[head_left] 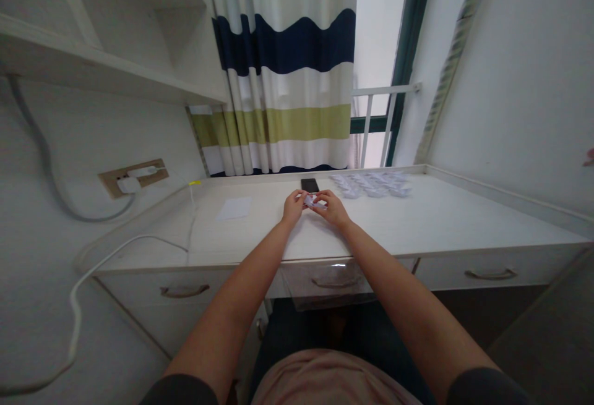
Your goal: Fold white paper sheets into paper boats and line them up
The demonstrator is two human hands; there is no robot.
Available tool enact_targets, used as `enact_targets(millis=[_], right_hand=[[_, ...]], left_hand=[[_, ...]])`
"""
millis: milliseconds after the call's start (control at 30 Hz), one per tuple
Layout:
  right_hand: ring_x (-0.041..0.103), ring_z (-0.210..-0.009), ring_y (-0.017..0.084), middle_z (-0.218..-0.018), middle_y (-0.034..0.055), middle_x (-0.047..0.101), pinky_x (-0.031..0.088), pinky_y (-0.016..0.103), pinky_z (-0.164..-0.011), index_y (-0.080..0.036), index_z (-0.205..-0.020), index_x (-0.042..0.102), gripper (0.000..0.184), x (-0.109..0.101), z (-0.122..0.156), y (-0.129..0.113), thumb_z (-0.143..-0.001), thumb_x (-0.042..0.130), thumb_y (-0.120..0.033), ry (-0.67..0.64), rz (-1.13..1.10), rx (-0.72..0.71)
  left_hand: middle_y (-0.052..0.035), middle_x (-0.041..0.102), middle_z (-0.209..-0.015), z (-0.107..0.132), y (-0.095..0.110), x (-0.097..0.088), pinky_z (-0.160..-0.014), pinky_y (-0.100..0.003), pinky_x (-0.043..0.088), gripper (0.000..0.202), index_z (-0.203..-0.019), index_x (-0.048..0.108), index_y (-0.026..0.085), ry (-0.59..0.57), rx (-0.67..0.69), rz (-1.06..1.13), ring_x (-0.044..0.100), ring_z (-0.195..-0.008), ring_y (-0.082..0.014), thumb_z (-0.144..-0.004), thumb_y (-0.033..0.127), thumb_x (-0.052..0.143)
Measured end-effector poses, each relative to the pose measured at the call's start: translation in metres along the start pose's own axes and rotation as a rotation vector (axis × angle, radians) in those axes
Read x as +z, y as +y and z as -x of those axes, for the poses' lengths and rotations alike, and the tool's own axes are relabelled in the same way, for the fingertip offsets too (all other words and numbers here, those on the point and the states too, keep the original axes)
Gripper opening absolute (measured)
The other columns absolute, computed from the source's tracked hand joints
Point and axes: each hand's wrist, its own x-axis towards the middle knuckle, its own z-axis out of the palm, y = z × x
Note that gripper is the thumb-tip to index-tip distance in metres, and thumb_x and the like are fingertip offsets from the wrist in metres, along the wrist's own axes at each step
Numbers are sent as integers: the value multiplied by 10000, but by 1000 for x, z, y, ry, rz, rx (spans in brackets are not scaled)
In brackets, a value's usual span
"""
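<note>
Both my hands meet over the white desk, with a small piece of folded white paper [315,203] between them. My left hand [292,206] pinches the paper at its left end. On the other end, the bent fingers of my right hand [334,209] press the paper from above. The exact shape of the fold is too small to make out. Just beyond my fingertips lies a flat black object [309,185] that looks like a phone. Behind my right hand, several similar folded white papers [371,183] lie in rows. Flat white paper [234,208] rests to the left.
The white desk [440,213] has a raised edge along the back and sides. A white cable [139,238] crosses its left end. Drawers with metal handles [490,275] sit under the front edge. A striped curtain [301,89] hangs behind, and a shelf [116,86] juts out upper left.
</note>
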Motion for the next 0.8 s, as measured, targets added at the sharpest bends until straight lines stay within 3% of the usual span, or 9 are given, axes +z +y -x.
enact_targets(millis=[233, 600, 800], right_hand=[[557, -816, 167, -891, 67, 574, 472, 299, -704, -183, -746, 636, 120, -1, -1, -1, -711, 615, -295, 1, 5, 53], [553, -772, 169, -835, 59, 585, 457, 300, -694, -191, -781, 626, 154, -2, -1, -3, -712, 609, -328, 38, -14, 40], [560, -759, 168, -801, 46, 605, 452, 300, -683, -197, -729, 616, 156, -2, -1, -2, -706, 600, -350, 40, -24, 103]], left_hand=[[-40, 649, -744, -2, 0, 1, -633, -271, 513, 187, -730, 538, 145, 18, -20, 40, 598, -645, -111, -704, 321, 595], [-43, 652, -748, 1, 2, 0, -658, -259, 509, 221, -734, 541, 146, 12, -18, 56, 603, -683, -114, -693, 350, 615], [-44, 653, -737, 1, 2, 0, -710, -299, 506, 211, -757, 541, 145, 6, -40, 94, 616, -700, -125, -705, 338, 608]])
